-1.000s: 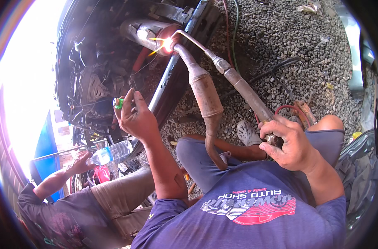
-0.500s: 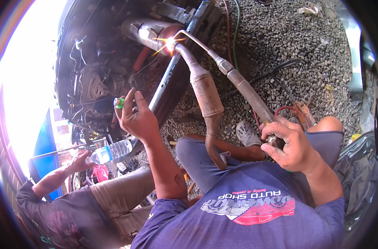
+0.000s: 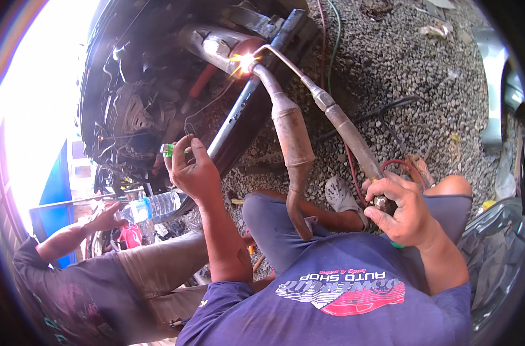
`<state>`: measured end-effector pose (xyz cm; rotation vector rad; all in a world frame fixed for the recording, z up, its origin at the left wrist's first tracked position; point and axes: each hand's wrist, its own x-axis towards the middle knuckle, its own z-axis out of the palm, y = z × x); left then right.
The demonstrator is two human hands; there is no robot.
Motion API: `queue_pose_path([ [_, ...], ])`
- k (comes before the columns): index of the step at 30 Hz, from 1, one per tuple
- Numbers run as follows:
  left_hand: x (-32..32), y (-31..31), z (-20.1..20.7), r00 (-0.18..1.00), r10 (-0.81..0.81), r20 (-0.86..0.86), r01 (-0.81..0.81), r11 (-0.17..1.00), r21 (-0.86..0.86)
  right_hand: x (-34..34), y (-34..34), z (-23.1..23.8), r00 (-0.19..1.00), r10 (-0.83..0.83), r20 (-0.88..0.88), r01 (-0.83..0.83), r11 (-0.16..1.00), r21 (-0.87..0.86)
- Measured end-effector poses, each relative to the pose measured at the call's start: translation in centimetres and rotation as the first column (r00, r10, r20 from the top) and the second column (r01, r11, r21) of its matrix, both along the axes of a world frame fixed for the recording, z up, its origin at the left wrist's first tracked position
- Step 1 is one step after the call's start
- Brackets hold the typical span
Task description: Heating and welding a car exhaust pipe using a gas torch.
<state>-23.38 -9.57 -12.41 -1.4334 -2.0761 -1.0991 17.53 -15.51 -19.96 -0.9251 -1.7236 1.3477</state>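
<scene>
My right hand (image 3: 405, 210) grips the valve end of a gas welding torch (image 3: 352, 137), whose thin bent tip reaches up to a bright glow (image 3: 245, 62). The glow sits where a rusty exhaust pipe (image 3: 292, 132) with a thick canister section meets a silvery muffler (image 3: 208, 47). Between the fingertips of my left hand (image 3: 196, 173) is a thin filler wire (image 3: 212, 102), bent back near the fingers and stretching to the glow. A small green object (image 3: 168, 150), perhaps a lighter, is also tucked in this hand. The pipe's lower end rests by my lap.
A metal bar (image 3: 239, 106) runs beneath the joint, beside a dark vehicle part with wiring (image 3: 136, 118). Red and green hoses (image 3: 336, 34) cross the gravel (image 3: 447, 98). At left, another person's hand (image 3: 106, 217) holds a clear water bottle (image 3: 153, 207). A pale panel (image 3: 490, 86) lies at right.
The view has shifted slightly, moving the muffler and torch tip rightward in the picture. Both hands keep their holds, and the glow stays at the joint.
</scene>
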Motion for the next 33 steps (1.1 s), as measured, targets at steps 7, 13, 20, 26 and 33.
queue_pose_path([
  [7,-0.6,-2.9,-2.4,0.93,-0.124,0.345,0.167,0.981,-0.097,-0.1,-0.4,0.0,0.994,-0.109,-0.027,0.108,0.993,-0.039],
  [13,2.9,-5.4,-6.3,0.813,-0.083,0.577,0.256,0.94,-0.226,0.0,-1.3,0.3,0.987,-0.15,-0.051,0.14,0.976,-0.165],
  [20,4.5,-6.4,-10.9,0.604,-0.067,0.794,0.397,0.89,-0.227,0.0,-1.8,0.9,0.999,-0.048,0.015,0.049,0.997,-0.062],
  [26,7.0,-6.8,-12.9,-0.121,0.151,0.981,0.511,0.857,-0.068,0.3,-2.4,1.6,0.988,-0.131,-0.084,0.108,0.965,-0.241],
  [33,9.8,-7.7,-12.4,-0.396,0.022,0.918,0.434,0.885,0.166,1.1,-3.1,2.5,0.984,-0.159,-0.076,0.137,0.962,-0.238],
])
